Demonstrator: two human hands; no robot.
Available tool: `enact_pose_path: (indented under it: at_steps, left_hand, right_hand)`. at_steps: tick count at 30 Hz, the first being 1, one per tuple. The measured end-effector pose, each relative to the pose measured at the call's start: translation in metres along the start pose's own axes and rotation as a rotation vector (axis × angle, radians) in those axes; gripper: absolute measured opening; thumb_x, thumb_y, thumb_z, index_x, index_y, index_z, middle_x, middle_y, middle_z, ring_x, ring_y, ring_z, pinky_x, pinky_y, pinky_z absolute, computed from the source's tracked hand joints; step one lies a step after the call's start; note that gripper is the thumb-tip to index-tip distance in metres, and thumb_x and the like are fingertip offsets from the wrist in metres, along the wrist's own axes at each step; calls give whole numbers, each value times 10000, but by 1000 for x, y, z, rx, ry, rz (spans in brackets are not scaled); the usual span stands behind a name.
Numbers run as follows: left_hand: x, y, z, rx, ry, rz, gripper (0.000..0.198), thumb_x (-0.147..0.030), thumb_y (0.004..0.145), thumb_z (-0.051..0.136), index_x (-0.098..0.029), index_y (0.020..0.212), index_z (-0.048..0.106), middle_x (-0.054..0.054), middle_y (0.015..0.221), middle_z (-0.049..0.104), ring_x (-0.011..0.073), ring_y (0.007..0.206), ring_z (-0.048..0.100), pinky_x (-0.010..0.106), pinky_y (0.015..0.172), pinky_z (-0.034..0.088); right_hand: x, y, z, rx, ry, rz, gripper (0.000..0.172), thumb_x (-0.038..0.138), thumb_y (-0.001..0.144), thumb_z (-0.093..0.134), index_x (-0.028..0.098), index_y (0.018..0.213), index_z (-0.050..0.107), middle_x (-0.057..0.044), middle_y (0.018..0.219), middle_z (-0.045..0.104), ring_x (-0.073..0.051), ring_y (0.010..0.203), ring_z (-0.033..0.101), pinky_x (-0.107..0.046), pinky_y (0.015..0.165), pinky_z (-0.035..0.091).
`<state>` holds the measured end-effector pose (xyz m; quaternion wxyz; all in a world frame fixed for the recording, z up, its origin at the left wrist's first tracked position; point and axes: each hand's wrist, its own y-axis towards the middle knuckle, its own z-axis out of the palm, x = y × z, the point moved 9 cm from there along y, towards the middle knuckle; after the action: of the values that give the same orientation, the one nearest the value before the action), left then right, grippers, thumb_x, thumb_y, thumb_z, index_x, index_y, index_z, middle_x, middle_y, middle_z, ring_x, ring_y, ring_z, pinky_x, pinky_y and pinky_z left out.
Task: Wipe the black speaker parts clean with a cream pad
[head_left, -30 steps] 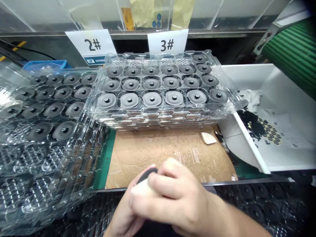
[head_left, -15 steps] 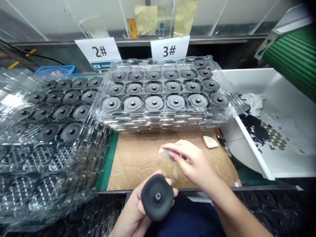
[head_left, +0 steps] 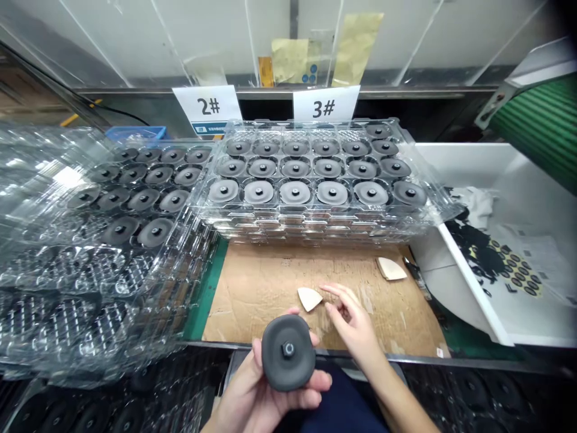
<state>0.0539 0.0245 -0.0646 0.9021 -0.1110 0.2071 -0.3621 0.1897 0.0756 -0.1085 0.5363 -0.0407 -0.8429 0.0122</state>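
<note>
Disc (head_left: 288,353) in left hand (head_left: 256,397): matte dark grey. Wedge (head_left: 309,297) at centre: cream. Cardboard (head_left: 270,282): brown, scuffed. Mat (head_left: 205,294): green. Trays (head_left: 315,174): clear, rows of grey discs. Bin (head_left: 469,288) at right: white. Signs (head_left: 325,103): white, black digits. Upper right panel (head_left: 541,126): green ribbed.

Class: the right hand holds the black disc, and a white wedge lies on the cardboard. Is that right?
No. In the head view the left hand holds the disc; the right hand is open. A wedge does lie on the cardboard.
</note>
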Motion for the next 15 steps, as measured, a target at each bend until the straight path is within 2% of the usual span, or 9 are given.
enact_pose_path:
  at_steps: [3, 6, 9, 12, 15]
  left_hand:
    - [-9, -1, 1, -5, 246, 154, 536, -532, 761, 518, -384, 1266, 416, 47, 1134, 621, 212, 874, 638, 297, 745, 483]
    - [-29, -14, 4, -134, 769, 478, 786, -354, 684, 697, -399, 1336, 259, 31, 1158, 587, 220, 1032, 567, 328, 910, 405]
    - [-39, -33, 17, -251, 1214, 719, 875, -179, 692, 690, -402, 1360, 170, 24, 1195, 555, 217, 1123, 508, 337, 972, 360]
    - [-37, -46, 23, -232, 1406, 748, 937, -152, 701, 677, -420, 1361, 67, 20, 1213, 542, 206, 1120, 515, 335, 968, 376]
    - [-32, -59, 24, -185, 1502, 745, 972, -140, 708, 668, -401, 1361, -3, 39, 1248, 516, 210, 1159, 486, 347, 988, 364]
  right_hand:
    - [12, -3, -9, 15, 22, -11, 239, 226, 852, 454, 169, 1019, 616, -79, 974, 614, -138, 698, 577, -280, 636, 499]
    - [19, -12, -9, 25, 38, -22, 236, 236, 859, 454, 160, 1010, 618, -78, 924, 640, -163, 768, 603, -278, 653, 507]
    - [29, -28, -8, 45, 41, -55, 239, 240, 860, 461, 163, 1029, 613, -72, 904, 649, -170, 789, 612, -279, 680, 511]
    - [44, -45, -10, 77, 28, -111, 257, 231, 853, 484, 187, 1081, 594, -55, 895, 643, -150, 724, 603, -257, 656, 510]
    - [67, -64, -9, 119, 3, -248, 323, 188, 856, 482, 216, 1174, 530, -44, 899, 620, -121, 666, 575, -235, 637, 504]
